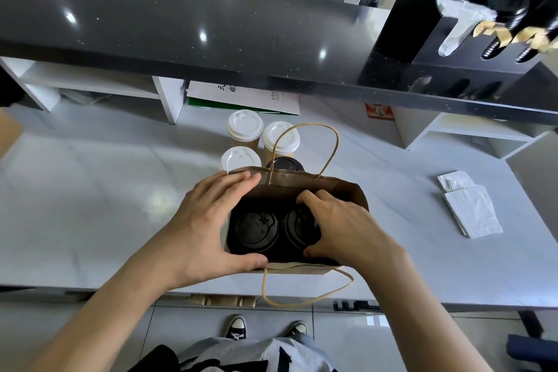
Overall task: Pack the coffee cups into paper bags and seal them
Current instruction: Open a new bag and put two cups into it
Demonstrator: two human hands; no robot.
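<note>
Brown paper frames everything between my hands: the bag (338,187) stands open on the pale counter (105,190), its mouth spread wide. My left hand (205,226) curls round the bag's left end, fingers laid over the far rim and thumb hooked along the near rim, so it grips the bag there. My right hand (341,226) reaches down into the mouth, fingers and thumb curved over the right black-lidded cup (297,228); whether they truly clasp that cup or only rest on its lid I cannot tell. Just left of my right fingertips, between the two hands, sits the left black-lidded cup (256,228), touching or nearly touching its neighbour inside the bag.

Beyond my left fingertips, just behind the bag, stand three white-lidded cups (244,125) and one more black lid (283,164) half hidden by the rim. The far handle (305,148) loops upright above them; the near handle (302,296) droops over the counter's edge below my thumbs. Well out to the right of my right hand lie white napkins (471,208). Further off past the cups, a white card (241,96) lies under the dark shelf (181,27).
</note>
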